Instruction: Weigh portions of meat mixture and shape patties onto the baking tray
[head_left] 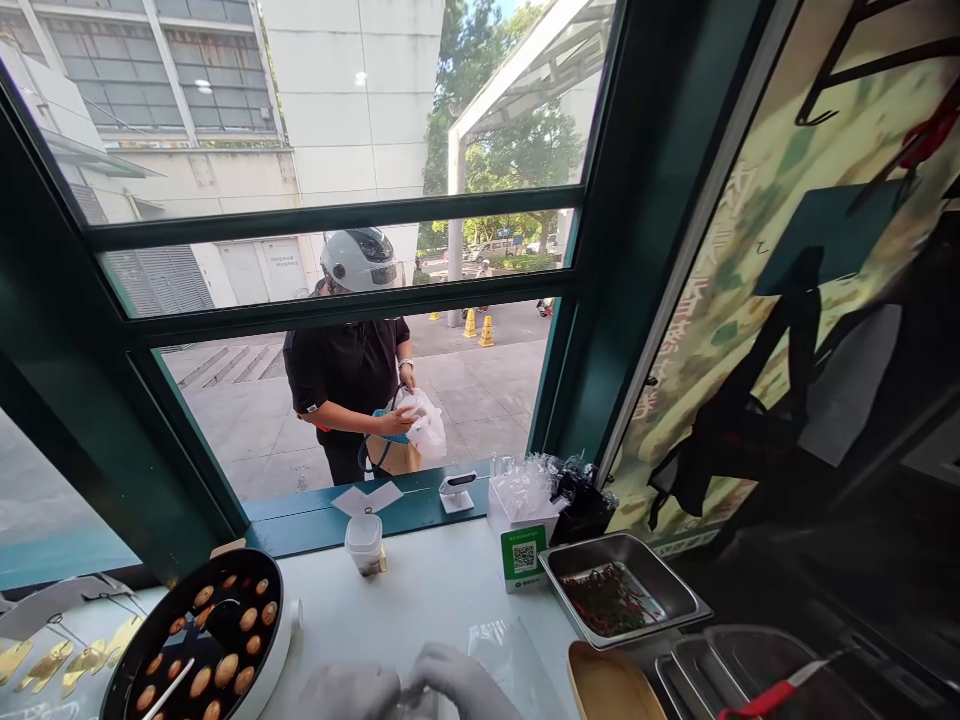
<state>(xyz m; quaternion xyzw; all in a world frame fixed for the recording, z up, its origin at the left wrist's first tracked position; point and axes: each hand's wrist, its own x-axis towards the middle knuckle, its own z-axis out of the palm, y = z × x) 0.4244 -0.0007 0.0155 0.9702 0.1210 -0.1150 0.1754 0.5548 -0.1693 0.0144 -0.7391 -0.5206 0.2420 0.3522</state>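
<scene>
At the bottom edge of the head view, my left hand and my right hand are close together above the white counter. Both wear pale gloves and are blurred. Their fingers curl inward around something pale between them, mostly cut off by the frame. A clear plastic sheet or bag lies just beyond my right hand. Left of my hands stands a round pot of eggs in dark liquid, with a pale handle sticking up from it. A lidded clear tub stands farther back.
A metal tray with dark red and green food, a brown dish and red-handled tongs are at right. A QR-code sign stands before a box of plastic bags. Outside the window, a helmeted person holds bags.
</scene>
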